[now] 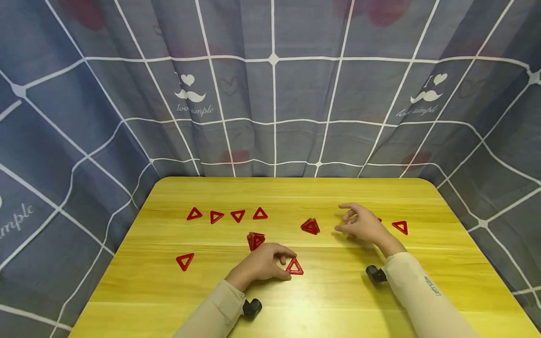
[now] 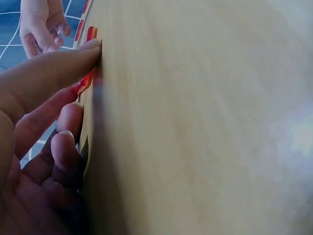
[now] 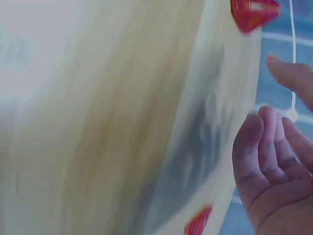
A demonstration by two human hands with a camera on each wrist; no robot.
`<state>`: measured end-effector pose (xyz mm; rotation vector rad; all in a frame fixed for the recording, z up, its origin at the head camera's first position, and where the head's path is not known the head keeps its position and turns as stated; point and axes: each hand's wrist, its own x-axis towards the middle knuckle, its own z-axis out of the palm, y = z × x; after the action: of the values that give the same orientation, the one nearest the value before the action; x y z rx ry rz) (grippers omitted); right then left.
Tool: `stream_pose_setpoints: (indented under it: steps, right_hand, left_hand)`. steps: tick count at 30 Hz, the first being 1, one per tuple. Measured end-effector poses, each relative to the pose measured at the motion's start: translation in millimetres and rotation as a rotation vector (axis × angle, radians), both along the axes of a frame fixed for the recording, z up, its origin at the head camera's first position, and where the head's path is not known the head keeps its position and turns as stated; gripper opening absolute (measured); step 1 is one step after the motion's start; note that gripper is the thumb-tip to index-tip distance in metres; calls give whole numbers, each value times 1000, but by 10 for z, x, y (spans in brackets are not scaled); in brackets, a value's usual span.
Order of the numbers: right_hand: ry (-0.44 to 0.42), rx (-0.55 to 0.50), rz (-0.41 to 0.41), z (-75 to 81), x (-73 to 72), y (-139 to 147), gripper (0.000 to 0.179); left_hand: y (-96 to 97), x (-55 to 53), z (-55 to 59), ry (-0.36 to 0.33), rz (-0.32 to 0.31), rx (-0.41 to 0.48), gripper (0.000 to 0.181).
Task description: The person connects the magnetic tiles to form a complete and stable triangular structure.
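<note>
My left hand point(image 1: 264, 263) is low over the table, its thumb and index fingertips at the base and tip of a red triangle frame point(image 1: 294, 266), pinching it. In the left wrist view the thumb partly covers that red triangle. Behind this hand a small red triangle stack point(image 1: 255, 240) shows, partly overlapped by it. Above the table at the right, my right hand point(image 1: 363, 224) holds nothing, its fingers loosely bent. To its left lies another red triangle stack point(image 1: 310, 226); the right wrist view shows this stack beyond the fingertips.
Several single red triangles, one of them a left-end triangle point(image 1: 194, 213), line the back left of the wooden table point(image 1: 338, 300). A lone triangle point(image 1: 184, 261) lies nearer at left, another triangle point(image 1: 400, 227) at right. A checked curtain point(image 1: 274, 94) hangs around the far sides.
</note>
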<state>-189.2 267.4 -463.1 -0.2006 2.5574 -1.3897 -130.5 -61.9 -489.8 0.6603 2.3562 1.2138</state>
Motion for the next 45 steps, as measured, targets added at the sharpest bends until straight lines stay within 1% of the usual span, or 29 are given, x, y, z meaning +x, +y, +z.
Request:
stream_pose_setpoints:
  steps: [3, 8, 12, 15, 17, 22, 29, 34, 40, 45]
  right_hand:
    - [17, 48, -26, 52, 15, 211, 73]
    - [13, 151, -49, 106, 44, 556, 72]
    - [23, 251, -72, 81, 62, 756, 74]
    - [24, 315, -90, 43, 83, 837, 76]
    - [25, 341, -102, 16, 94, 862, 76]
    - [32, 367, -120, -33, 102, 876, 74]
    - [37, 401, -128, -77, 62, 846, 72]
    - [36, 405, -130, -99, 47, 840, 69]
    - [66, 403, -118, -92, 50, 818, 64]
    - [100, 410, -109, -97, 51, 791, 55]
  left_hand:
    - [-4, 4, 4, -1, -3, 5, 45]
    - [15, 15, 6, -10, 4, 20, 43]
    - [16, 25, 13, -6, 4, 27, 43]
    - [9, 31, 24, -7, 5, 25, 43]
    - [5, 32, 29, -7, 5, 21, 43]
    - [-3, 31, 31, -6, 7, 22, 43]
    - [-3, 31, 14, -8, 5, 38, 43]
    - [-2, 38, 17, -12, 4, 50, 42]
    - [-8, 41, 16, -13, 8, 50, 42]
    - [-21, 49, 18, -10, 14, 42, 42]
